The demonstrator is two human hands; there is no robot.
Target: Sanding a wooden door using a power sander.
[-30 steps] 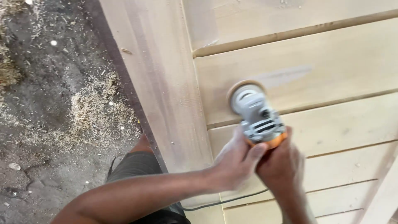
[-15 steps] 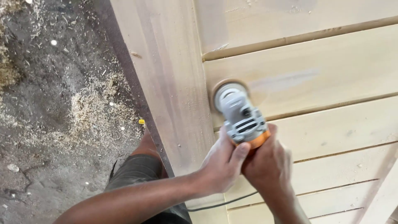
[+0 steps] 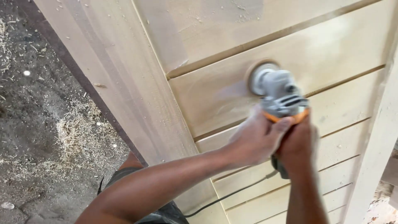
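both hands on the sander, disc on the slats

under me lies a pale wooden door [image 3: 137,83], a broad smooth stile running down its left side and a row of flat horizontal slats [image 3: 331,49] set into the frame, each parted from the next by a dark narrow groove. fine dust and a few chips speckle the wood. off the left edge the ground [image 3: 45,137] is grey dirt, strewn with sawdust and curled shavings (one thicker drift sits near the door's edge). a second pale upright [image 3: 379,141] closes the frame at the right.

my left hand [image 3: 255,139] is curled tight round the grey sander [image 3: 280,93], just behind its orange band, fingers wrapped over the body. my right hand [image 3: 296,147] is closed round the rear of the same tool, just beside the left and touching it. the sander's round disc lies flat against one slat, near the middle of the door, and is blurred. a dark cord [image 3: 232,195] trails from the tool's back end across the lower slats toward my knee [image 3: 132,174].
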